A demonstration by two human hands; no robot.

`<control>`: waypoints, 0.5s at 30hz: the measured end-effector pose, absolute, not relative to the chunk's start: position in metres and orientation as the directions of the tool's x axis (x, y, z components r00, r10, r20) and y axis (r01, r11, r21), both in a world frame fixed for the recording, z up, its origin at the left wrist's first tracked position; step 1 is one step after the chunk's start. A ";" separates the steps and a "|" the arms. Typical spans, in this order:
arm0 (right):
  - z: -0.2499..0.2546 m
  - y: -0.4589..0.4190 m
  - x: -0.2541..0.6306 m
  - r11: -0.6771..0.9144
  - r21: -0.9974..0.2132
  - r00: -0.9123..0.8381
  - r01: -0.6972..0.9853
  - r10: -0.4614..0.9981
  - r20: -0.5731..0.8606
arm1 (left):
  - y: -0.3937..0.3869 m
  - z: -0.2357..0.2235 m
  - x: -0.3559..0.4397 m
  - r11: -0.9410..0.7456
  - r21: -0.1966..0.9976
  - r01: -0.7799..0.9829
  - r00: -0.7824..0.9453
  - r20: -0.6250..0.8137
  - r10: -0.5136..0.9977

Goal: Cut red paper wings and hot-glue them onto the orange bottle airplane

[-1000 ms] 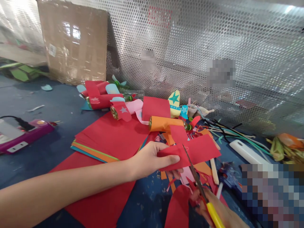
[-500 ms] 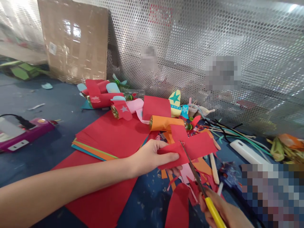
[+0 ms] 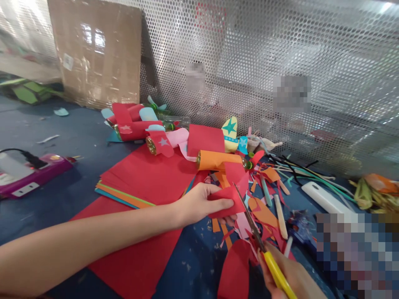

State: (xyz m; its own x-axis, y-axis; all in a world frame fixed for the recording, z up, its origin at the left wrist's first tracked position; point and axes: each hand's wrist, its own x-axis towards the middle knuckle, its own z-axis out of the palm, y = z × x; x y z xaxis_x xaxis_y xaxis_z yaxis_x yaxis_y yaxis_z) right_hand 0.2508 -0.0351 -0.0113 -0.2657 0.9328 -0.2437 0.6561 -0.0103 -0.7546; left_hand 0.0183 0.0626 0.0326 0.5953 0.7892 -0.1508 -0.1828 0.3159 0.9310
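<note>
At six o'clock from the orange-wrapped bottle [image 3: 220,160], red paper [image 3: 225,193] was pinched by the left hand [image 3: 199,204]; scissors [image 3: 255,234] were grasped by the right hand [image 3: 288,268]. Cutting seemed underway; a steady hold seemed needed.

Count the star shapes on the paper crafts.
4: one star on a red strip, others on the red flap to its right, the yellow fin and the small blue piece. More may be hidden.
</note>
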 end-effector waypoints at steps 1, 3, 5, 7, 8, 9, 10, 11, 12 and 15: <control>-0.012 -0.034 0.251 -0.029 -0.757 -0.266 0.652 0.927 -0.265 | 0.062 0.033 0.018 0.322 0.931 -0.174 0.596 -0.160 0.787; -0.015 -0.034 0.252 -0.065 -0.755 -0.253 0.652 0.921 -0.298 | 0.062 0.032 0.018 0.326 0.932 -0.155 0.601 -0.173 0.781; -0.020 -0.036 0.254 -0.075 -0.760 -0.230 0.646 0.930 -0.286 | 0.063 0.031 0.017 0.313 0.939 -0.141 0.618 -0.163 0.769; -0.024 -0.038 0.257 -0.058 -0.772 -0.212 0.634 0.946 -0.244 | 0.063 0.028 0.016 0.295 0.947 -0.129 0.642 -0.147 0.752; -0.025 -0.038 0.258 -0.043 -0.774 -0.206 0.632 0.953 -0.221 | 0.064 0.026 0.015 0.289 0.949 -0.127 0.648 -0.141 0.748; -0.026 -0.039 0.260 -0.029 -0.772 -0.201 0.635 0.959 -0.201 | 0.064 0.025 0.015 0.285 0.950 -0.125 0.653 -0.137 0.745; -0.027 -0.039 0.261 -0.019 -0.767 -0.198 0.641 0.962 -0.189 | 0.064 0.024 0.015 0.284 0.951 -0.124 0.656 -0.136 0.742; -0.027 -0.039 0.262 -0.014 -0.762 -0.195 0.648 0.964 -0.183 | 0.065 0.024 0.014 0.285 0.950 -0.124 0.658 -0.137 0.741; -0.028 -0.039 0.263 -0.011 -0.757 -0.191 0.653 0.965 -0.179 | 0.065 0.024 0.014 0.289 0.950 -0.122 0.662 -0.139 0.737; -0.029 -0.039 0.264 0.002 -0.767 -0.183 0.642 0.971 -0.151 | 0.066 0.026 0.014 0.293 0.951 -0.095 0.691 -0.148 0.707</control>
